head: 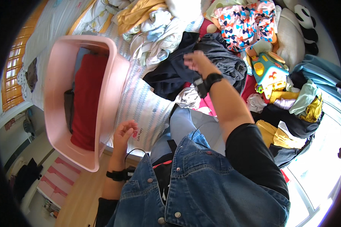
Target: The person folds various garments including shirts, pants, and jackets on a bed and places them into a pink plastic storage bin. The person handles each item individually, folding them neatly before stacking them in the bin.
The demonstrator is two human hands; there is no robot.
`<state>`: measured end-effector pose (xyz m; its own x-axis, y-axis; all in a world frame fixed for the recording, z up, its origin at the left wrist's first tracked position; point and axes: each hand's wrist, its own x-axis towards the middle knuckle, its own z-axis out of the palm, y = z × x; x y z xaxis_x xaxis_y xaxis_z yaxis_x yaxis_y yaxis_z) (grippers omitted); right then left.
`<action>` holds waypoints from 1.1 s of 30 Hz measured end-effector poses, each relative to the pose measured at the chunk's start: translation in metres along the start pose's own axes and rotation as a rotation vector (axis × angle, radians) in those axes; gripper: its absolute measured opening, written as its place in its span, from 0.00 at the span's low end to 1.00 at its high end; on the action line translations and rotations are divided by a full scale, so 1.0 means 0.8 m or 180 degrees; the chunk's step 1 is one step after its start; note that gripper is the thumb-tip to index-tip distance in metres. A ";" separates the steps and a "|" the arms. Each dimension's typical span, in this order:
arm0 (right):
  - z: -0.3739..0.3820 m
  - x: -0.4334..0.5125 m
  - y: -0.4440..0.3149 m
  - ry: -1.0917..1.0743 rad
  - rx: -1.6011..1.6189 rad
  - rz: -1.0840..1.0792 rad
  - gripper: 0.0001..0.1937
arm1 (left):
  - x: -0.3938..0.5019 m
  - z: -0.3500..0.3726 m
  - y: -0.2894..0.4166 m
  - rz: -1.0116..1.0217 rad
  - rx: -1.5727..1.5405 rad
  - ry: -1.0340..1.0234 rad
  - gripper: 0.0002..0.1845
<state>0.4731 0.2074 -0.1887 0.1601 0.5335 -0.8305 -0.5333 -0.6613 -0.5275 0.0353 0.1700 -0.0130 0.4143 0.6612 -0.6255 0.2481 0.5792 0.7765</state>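
My right hand [198, 63] is above a spread-out black garment [170, 76], fingers extended and slightly blurred, with nothing seen in its grasp. Just beyond it lies dark grey denim clothing [224, 56], crumpled. Beside the pink plastic tub [113, 71], my left hand [125, 132] is raised over the patterned bed sheet [142, 105] with loosely curved fingers and nothing in them. Inside the tub, a folded red cloth [88, 102] lies next to a dark folded item [69, 110]. A crumpled white cloth [188, 97] sits close to my right wrist.
Pale printed bedding [159, 42] and a mustard cloth [142, 14] are heaped ahead. At right are a bow-print garment [247, 22], possibly worn, a toy activity house [270, 71], a panda plush [307, 25] and a black bag [289, 119] piled with clothes. Pink drawers [58, 178] stand lower left.
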 end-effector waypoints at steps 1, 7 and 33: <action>0.006 0.014 0.047 0.0298 -0.0283 -0.0019 0.41 | -0.002 -0.003 -0.012 -0.0073 -0.0070 -0.0001 0.15; 0.085 -0.015 0.112 0.0154 -0.0830 -0.0401 0.40 | -0.013 -0.010 -0.052 -0.0223 -0.0026 0.0119 0.16; 0.134 -0.371 0.124 -0.1745 -0.2159 -0.1557 0.18 | -0.018 0.037 0.025 0.0603 0.0840 -0.0654 0.26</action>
<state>0.2836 0.0403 0.0246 -0.2611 0.8840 -0.3879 0.1030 -0.3741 -0.9217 0.0602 0.1583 0.0136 0.6347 0.6197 -0.4617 0.3563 0.2955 0.8864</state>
